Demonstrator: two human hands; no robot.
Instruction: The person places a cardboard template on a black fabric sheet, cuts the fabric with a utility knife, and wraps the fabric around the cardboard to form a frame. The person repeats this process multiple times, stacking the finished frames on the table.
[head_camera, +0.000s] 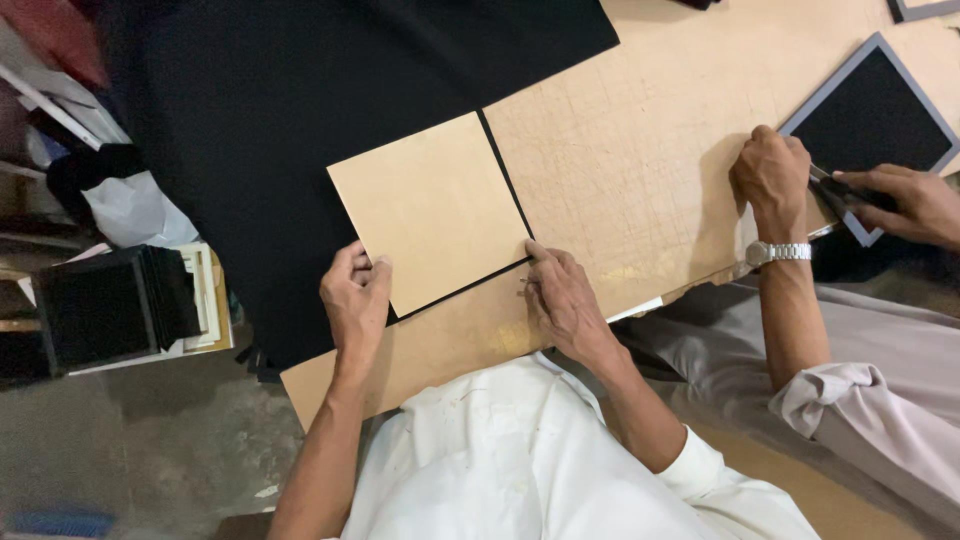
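The tan square board (432, 212) lies on the black cloth (250, 150) on the worktop (640, 150), left hand (355, 300) pinching its near-left edge, right hand (562, 295) pressing fingertips at its near-right corner; the cloth's bulk left of the board looks uncut.

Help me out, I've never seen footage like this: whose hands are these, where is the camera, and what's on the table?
The camera sits on a person's head and looks down. Their left hand pinches the near corner of a tan square board, which lies on black cloth. Their right hand presses at the board's other near corner, on the scratched wooden table. At the right edge, a co-worker's hands work on a grey-framed black panel. A stack of black panels sits lower left.
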